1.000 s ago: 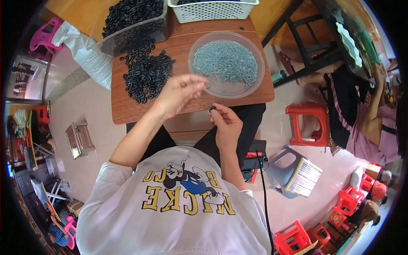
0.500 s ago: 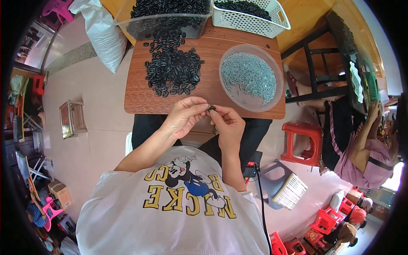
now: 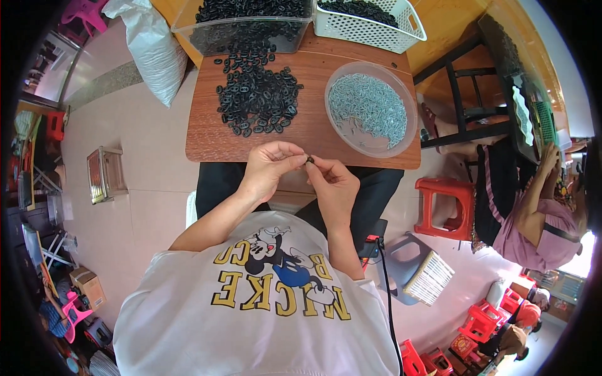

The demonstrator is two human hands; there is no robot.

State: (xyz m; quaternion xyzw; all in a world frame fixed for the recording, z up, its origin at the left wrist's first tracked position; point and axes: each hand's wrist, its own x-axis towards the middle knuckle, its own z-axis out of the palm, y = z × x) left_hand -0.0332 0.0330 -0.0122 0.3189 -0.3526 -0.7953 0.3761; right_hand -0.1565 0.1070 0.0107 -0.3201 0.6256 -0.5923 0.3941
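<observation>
Beside a brown wooden table's [image 3: 204, 128] near edge, a small dark piece [image 3: 310, 160] is being pinched by the right hand [image 3: 336, 188], presumably for steadiness; left hand [image 3: 266, 170]: grasp indeterminable.

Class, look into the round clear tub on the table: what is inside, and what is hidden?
The round clear tub holds a heap of small, slender silvery pieces; part of its bottom shows bare. Pieces lower in the heap, and the bottom beneath, are covered.
</observation>
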